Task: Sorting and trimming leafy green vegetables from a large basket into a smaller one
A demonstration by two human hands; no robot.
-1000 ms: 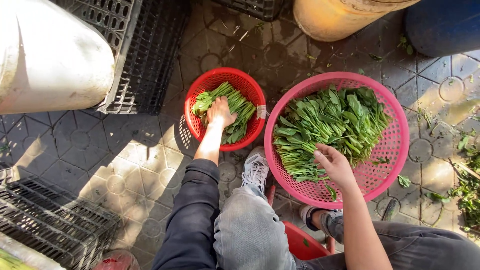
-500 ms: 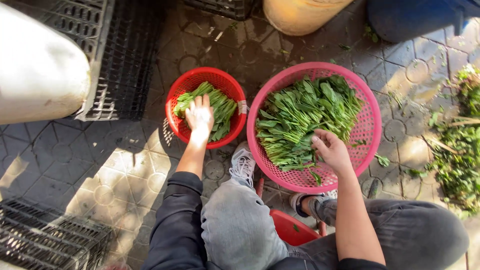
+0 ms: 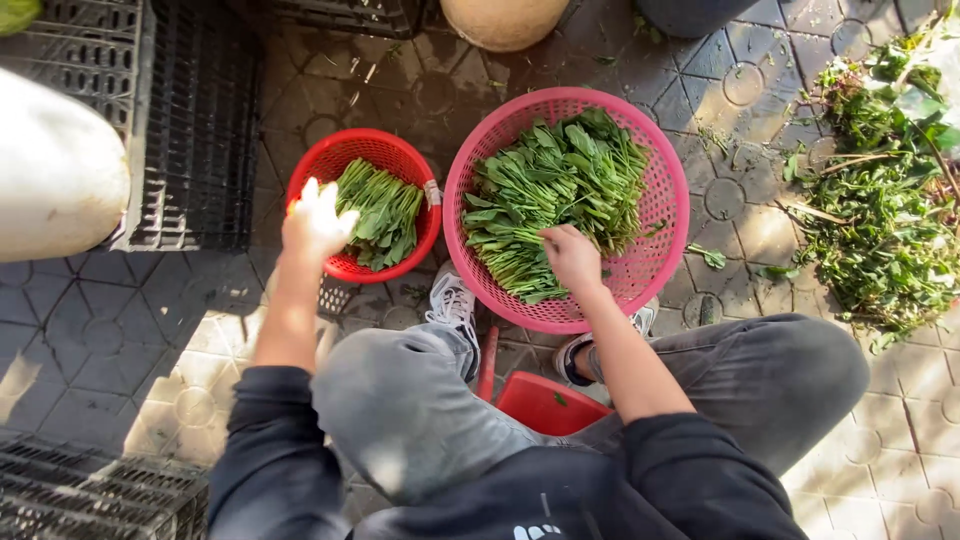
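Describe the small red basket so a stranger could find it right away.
Start at the black crates top left. Just right of them sits the small red basket, under the left hand. It is smaller and redder than the pink basket beside it.

Outdoor paved yard serving as produce-sorting spot: black plastic crates (image 3: 200,120) lying left of pink basket (image 3: 566,205), leafy trimmings (image 3: 880,220) piling right, patterned paving (image 3: 120,330) running beneath.

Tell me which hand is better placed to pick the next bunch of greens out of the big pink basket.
Right. The right hand already rests on the greens inside the pink basket. The left hand is over the rim of the small red basket, apart from the pink one.
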